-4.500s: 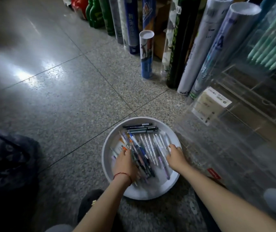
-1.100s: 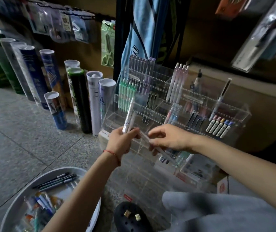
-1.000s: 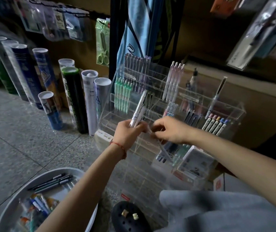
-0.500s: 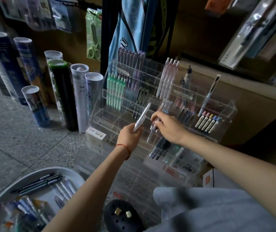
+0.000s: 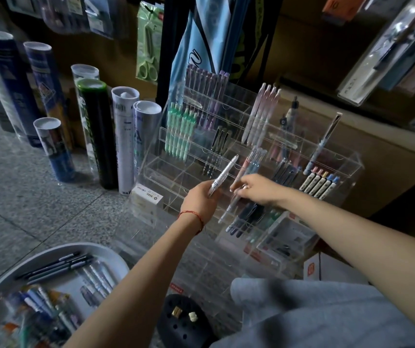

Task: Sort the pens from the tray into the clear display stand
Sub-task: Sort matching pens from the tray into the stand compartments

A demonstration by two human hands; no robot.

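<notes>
Head view, from the left: the grey tray [image 5: 116, 254] sits at lower left with many pens [image 5: 58, 266] lying loose in it, so most of the sorting looks undone. Behind it stand printed tubes [image 5: 123, 139]. At centre the left hand [image 5: 199, 202] grips a white pen [image 5: 222, 175] by its lower end, the top pointing up and right. Just beside it the right hand [image 5: 256, 189] pinches a pale pen [image 5: 227, 209] that slants down and left in front of the lower tiers of the clear display stand [image 5: 349, 162], whose slots already hold green, purple, pink and dark rows.

The likely slip is a pen going into the wrong compartment: the clear dividers are hard to read in this dim light. A light pinch on the slanted pen could also let it drop between tiers, and a sleeve or wrist could knock the filled rows.

A small label [image 5: 148, 194] at the stand's lower left reads "5856"; the print on the tubes and the white pen's barrel is too small to read
</notes>
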